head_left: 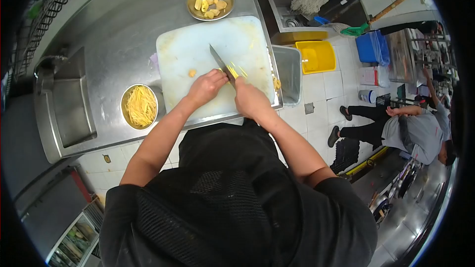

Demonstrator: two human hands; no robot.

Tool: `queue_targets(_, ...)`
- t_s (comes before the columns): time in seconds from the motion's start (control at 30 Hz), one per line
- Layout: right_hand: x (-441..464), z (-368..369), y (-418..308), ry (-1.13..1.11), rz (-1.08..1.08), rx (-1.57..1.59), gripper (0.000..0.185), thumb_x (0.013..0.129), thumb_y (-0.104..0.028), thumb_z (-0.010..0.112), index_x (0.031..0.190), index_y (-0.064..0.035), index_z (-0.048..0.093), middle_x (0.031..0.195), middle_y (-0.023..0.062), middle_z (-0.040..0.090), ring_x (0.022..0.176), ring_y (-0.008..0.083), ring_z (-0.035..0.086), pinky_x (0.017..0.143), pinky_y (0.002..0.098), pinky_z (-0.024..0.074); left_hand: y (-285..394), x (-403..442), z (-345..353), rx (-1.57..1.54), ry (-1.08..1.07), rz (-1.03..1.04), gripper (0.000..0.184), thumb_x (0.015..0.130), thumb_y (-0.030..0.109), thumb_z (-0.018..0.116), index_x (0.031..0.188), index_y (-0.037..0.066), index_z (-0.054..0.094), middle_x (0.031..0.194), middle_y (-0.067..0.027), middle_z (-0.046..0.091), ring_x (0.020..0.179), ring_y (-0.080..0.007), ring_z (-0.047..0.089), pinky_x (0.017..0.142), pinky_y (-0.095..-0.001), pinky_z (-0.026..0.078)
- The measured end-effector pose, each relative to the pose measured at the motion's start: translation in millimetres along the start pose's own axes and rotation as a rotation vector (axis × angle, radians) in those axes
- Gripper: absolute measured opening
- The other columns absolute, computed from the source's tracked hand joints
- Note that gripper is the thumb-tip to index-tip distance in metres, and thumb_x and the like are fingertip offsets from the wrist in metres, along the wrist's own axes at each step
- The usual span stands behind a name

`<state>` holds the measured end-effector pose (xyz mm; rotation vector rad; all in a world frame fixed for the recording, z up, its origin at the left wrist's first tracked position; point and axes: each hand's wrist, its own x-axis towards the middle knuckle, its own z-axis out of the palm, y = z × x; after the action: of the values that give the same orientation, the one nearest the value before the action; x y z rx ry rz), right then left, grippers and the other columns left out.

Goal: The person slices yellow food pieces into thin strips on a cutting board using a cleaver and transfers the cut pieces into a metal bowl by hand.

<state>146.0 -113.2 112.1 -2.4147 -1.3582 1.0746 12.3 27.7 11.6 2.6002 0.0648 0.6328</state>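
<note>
A white cutting board [178,49] lies on the steel counter. My right hand [249,100] is wrapped round the handle of a knife [217,58], whose blade points up and left over the board. Thin yellow strips [239,70] lie just right of the blade. My left hand [209,86] is close beside the blade with its fingers bent together; what they press on is hidden. A small peeled piece [192,73] rests left of the knife. Behind the board, a metal bowl [192,1] holds peeled chunks. At the left, another bowl [123,110] is full of yellow strips.
Sinks stand at the left [73,111] and back right [277,5], with a mop [310,0] over the latter. Right of the board are a grey bin [288,74] and a yellow tub [316,57]. Another person [410,131] stands farther right.
</note>
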Motion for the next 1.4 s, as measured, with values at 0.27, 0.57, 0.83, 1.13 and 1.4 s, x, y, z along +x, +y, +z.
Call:
queue_targets(0.27,23,-8,-1,0.064,-0.102,-0.042,0.029,0.091,-0.005,0.051,0.119,0.003,0.05,0.096,0.0292,0.071,0.092,0.0462,0.07,0.08,0.0553,0.0548,10,-8,-6,-0.009,0.136,-0.166,0.017,0.08,-0.002,0.069,0.096,0.001,0.074,0.104,-0.0089,0.071,0.098,-0.0275,0.066,0.081,-0.0377,0.057)
queue_targets(0.57,-24,-13,-7,-0.061,-0.072,-0.211,0.023,0.091,0.0,0.051,0.113,0.003,0.052,0.095,0.0259,0.073,0.09,0.0424,0.073,0.079,0.0525,0.0567,20,-9,7,-0.007,0.173,-0.338,0.017,0.081,-0.001,0.07,0.096,0.002,0.075,0.099,-0.0096,0.071,0.095,-0.0287,0.065,0.081,-0.0387,0.056)
queue_targets(0.83,16,10,1,0.114,-0.188,-0.14,0.02,0.092,-0.001,0.049,0.112,0.0027,0.051,0.091,0.0269,0.072,0.088,0.0437,0.073,0.076,0.0538,0.0568,12,-12,1,0.045,0.08,-0.228,0.022,0.081,0.0,0.068,0.101,0.004,0.074,0.103,-0.0066,0.071,0.098,-0.0258,0.065,0.083,-0.0361,0.057)
queue_targets(1.13,11,1,3,0.031,-0.158,-0.121,0.027,0.091,-0.002,0.05,0.117,0.0033,0.051,0.096,0.0305,0.071,0.092,0.0457,0.071,0.079,0.0553,0.0555,7,-10,-3,0.062,0.069,-0.152,0.02,0.079,-0.001,0.071,0.099,0.002,0.072,0.104,-0.0079,0.071,0.101,-0.0269,0.066,0.083,-0.0371,0.057)
queue_targets(1.4,18,0,3,-0.004,-0.122,-0.064,0.027,0.093,-0.004,0.047,0.119,0.0033,0.05,0.099,0.0308,0.071,0.091,0.0475,0.07,0.081,0.057,0.0546,3,-11,-2,0.035,0.044,-0.142,0.022,0.078,-0.001,0.071,0.1,0.002,0.072,0.104,-0.0078,0.071,0.099,-0.0278,0.065,0.084,-0.0378,0.056)
